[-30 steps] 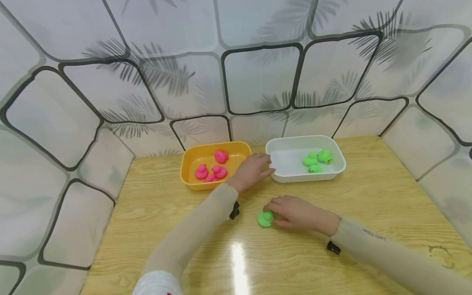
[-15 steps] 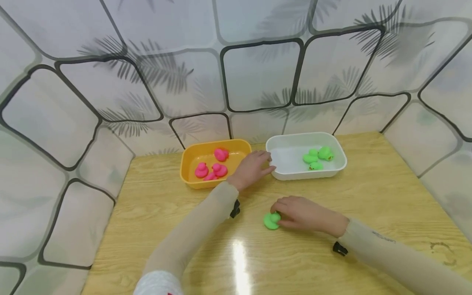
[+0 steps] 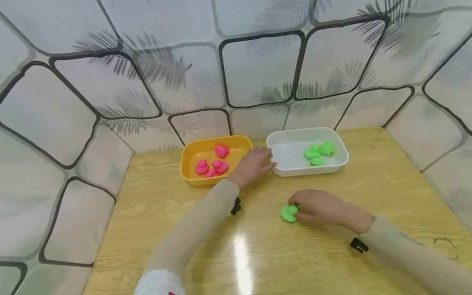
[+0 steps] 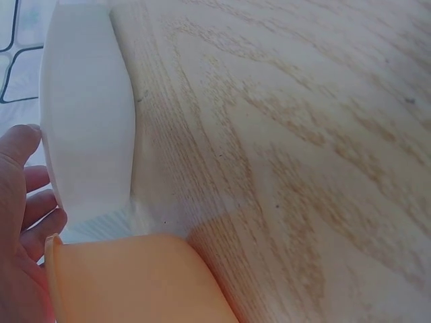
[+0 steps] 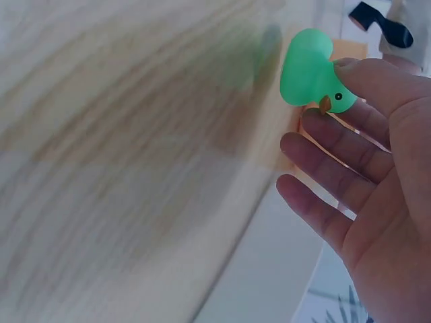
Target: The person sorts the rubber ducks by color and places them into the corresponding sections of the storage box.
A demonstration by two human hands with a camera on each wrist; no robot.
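Note:
My right hand (image 3: 321, 207) pinches a green rubber duck (image 3: 289, 213) by its head between thumb and fingertips, over the front middle of the table. The right wrist view shows the duck (image 5: 306, 67) with its orange beak and one black eye, held above the wood, the other fingers spread out. My left hand (image 3: 251, 167) hovers between the two tubs, fingertips right at the left rim of the white tub (image 3: 291, 170). In the left wrist view its thumb (image 4: 21, 142) and loosely bent fingers lie by that rim. Several green ducks (image 3: 312, 151) lie inside the white tub.
An orange tub (image 3: 189, 182) with several pink ducks (image 3: 201, 166) stands left of the white one, partly behind my left hand. Both stand at the back of the wooden table (image 3: 166, 213), close to a patterned curtain (image 3: 258, 73) that also encloses the sides.
The right hand has moved to the right across the table with the green duck in its fingers. My left hand stays by the white tub. The head view has tilted slightly down.

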